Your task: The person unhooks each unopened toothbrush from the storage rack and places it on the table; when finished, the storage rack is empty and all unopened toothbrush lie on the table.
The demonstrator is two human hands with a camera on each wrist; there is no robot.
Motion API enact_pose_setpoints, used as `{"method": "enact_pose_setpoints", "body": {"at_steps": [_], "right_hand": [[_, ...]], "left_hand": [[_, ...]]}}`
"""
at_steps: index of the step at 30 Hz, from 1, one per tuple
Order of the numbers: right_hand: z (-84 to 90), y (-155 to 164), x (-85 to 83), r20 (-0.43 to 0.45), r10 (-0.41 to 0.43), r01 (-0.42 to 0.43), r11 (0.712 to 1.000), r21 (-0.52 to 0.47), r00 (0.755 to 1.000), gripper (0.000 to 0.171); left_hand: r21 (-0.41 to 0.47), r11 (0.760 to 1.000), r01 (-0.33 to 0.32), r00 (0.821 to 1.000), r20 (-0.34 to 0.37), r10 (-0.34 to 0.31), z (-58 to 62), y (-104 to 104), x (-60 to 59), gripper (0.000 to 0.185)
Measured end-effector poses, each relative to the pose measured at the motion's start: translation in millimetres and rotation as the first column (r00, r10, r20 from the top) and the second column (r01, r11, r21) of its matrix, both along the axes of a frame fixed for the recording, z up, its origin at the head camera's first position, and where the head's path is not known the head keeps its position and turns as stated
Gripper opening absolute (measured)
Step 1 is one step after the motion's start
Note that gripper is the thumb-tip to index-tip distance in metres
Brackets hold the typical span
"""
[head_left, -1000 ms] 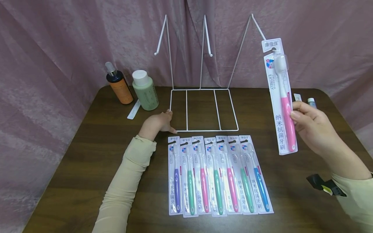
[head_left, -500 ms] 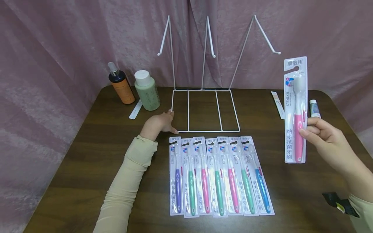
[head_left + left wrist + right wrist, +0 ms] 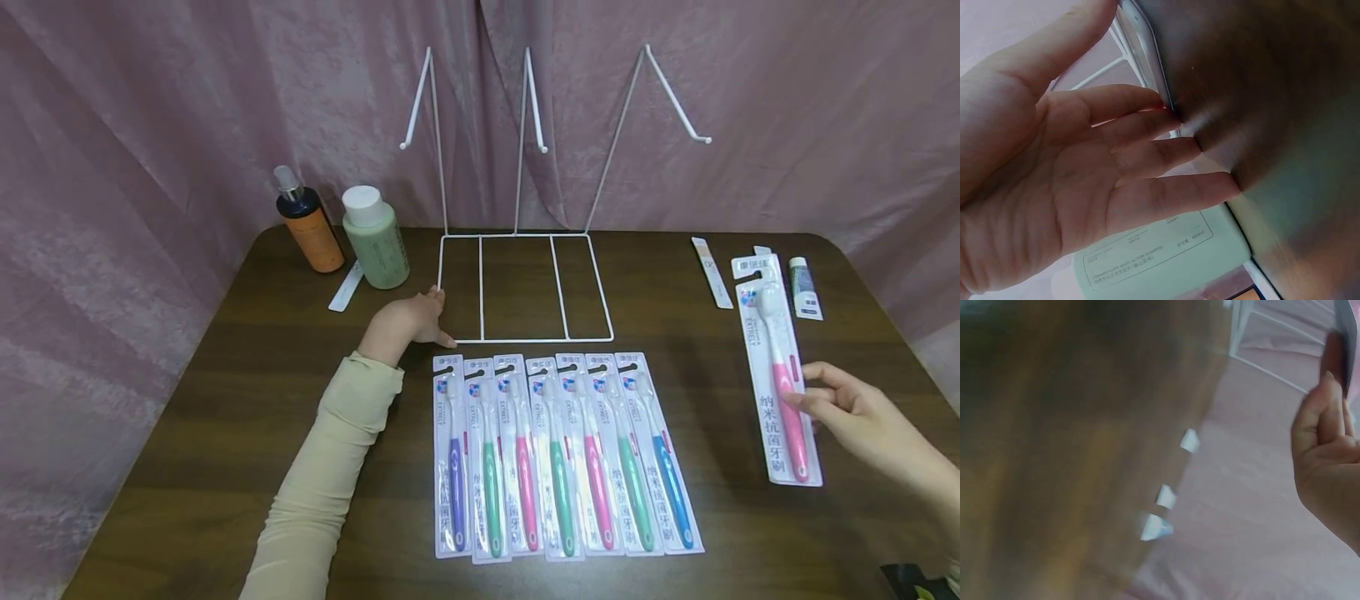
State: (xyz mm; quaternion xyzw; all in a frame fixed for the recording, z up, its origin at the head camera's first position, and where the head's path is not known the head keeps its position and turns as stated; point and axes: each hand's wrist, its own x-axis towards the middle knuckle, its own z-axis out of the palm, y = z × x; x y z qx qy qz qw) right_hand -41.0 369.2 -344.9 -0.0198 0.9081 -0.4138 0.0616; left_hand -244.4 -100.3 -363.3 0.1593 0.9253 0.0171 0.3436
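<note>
1. My right hand [image 3: 855, 412] is at the near right of the table [image 3: 225, 400]. Its thumb and fingers pinch the lower half of the pink toothbrush pack [image 3: 776, 371], which lies flat or nearly flat on the wood.
2. The pack's long axis runs near to far, hang-hole end away from me. It extends far and slightly left from the hand. The right hand is far nearer to it than the left.
3. My left hand [image 3: 405, 321] rests at the near left corner of the white wire rack [image 3: 525, 287], fingers straight and relaxed, gripping nothing.
4. Seven more packs form a row [image 3: 566, 454] just near the rack base, well apart from the held pack.
5. The head view alone shows the pack's full length and the rack's three hooks. The left wrist view confirms the extended fingers [image 3: 1166, 153] touching table and wire. The right wrist view is blurred; it shows only curled fingers [image 3: 1319, 434] on a pack edge.
</note>
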Motion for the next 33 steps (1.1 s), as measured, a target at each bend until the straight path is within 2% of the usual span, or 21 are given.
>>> {"method": "enact_pose_setpoints", "body": {"at_steps": [4,7,9,11,14,19,22,25,31,33], "right_hand": [[-21.3,-2,-1.1,0.066,0.088,-0.089,0.996,0.012,0.994,0.016],[-32.4,-4,-2.0,0.074,0.193,-0.190,0.981,-0.048,0.978,0.016],[-36.3,-5,-3.5,0.088,0.267,-0.258,0.960,-0.104,0.960,0.016],[-37.6,-7,-5.5,0.139,0.327,-0.305,0.939,-0.158,0.935,0.014],[-35.2,-10,-9.2,0.269,0.373,-0.327,0.923,-0.200,0.888,0.010],[-32.3,-12,-11.6,0.462,0.400,-0.322,0.916,-0.241,0.792,0.026],[-33.2,-14,-11.2,0.535,0.392,-0.310,0.920,-0.242,0.748,0.032],[-35.3,-15,-9.7,0.559,0.398,-0.311,0.917,-0.249,0.727,0.033],[-40.3,-17,-9.8,0.515,0.488,-0.361,0.872,-0.331,0.705,0.028],[-40.6,-21,-10.5,0.491,0.512,-0.385,0.857,-0.341,0.705,0.027]], "left_hand": [[-0.001,1.000,0.000,1.000,-0.008,0.000,1.2,-1,0.6,0.093],[-0.003,1.000,0.002,1.000,-0.008,-0.002,0.7,-1,1.4,0.093],[-0.005,1.000,0.001,1.000,-0.006,-0.001,0.1,-2,1.2,0.093],[-0.007,1.000,0.000,1.000,-0.005,0.000,-0.1,-3,1.0,0.093],[-0.004,1.000,-0.008,1.000,-0.003,0.008,0.1,-4,0.2,0.094],[0.006,1.000,-0.007,1.000,-0.011,0.007,1.0,-4,1.3,0.093],[0.012,1.000,-0.002,1.000,-0.013,0.002,2.0,-3,3.2,0.093],[0.012,1.000,-0.004,1.000,-0.015,0.004,1.9,-3,5.1,0.093],[0.010,1.000,-0.013,1.000,-0.017,0.013,-0.5,-5,6.6,0.092],[0.016,1.000,-0.011,1.000,-0.018,0.011,-0.8,-5,6.3,0.092]]}}
